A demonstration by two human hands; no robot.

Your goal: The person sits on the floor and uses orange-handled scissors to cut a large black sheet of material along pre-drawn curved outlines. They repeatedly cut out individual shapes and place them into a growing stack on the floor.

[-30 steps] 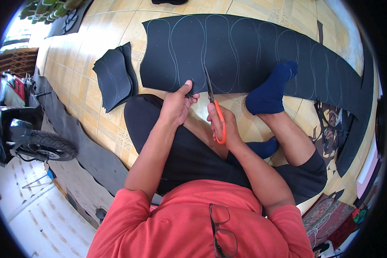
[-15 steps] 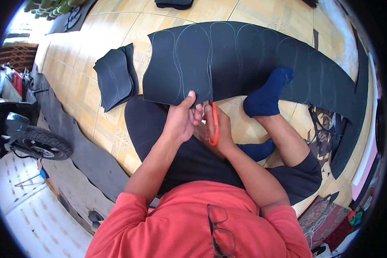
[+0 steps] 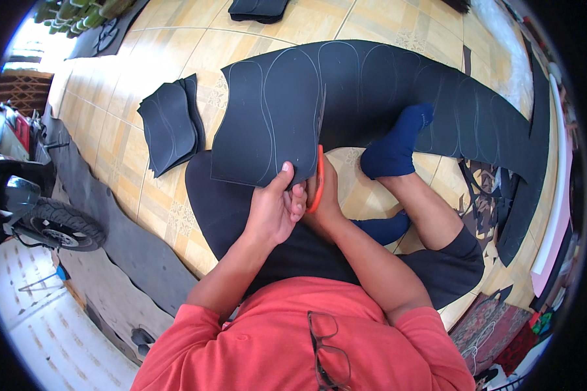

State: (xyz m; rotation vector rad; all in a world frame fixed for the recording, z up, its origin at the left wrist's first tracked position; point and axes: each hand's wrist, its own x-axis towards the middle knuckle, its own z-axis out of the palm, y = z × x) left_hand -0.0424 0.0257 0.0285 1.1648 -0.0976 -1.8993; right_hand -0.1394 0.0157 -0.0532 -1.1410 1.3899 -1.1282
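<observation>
Black outline-marked sheet [image 3: 287,111] | ahead of left hand [image 3: 272,212], which pinches its near edge | right hand [image 3: 329,190] wraps orange-handled scissors [image 3: 319,174] just beside | likely light, bendy; best held by edge, clear of blades

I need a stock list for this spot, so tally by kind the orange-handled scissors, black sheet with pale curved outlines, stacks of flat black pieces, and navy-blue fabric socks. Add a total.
Orange-handled scissors: 1
Black sheet with pale curved outlines: 1
Stacks of flat black pieces: 2
Navy-blue fabric socks: 2
Total: 6
</observation>
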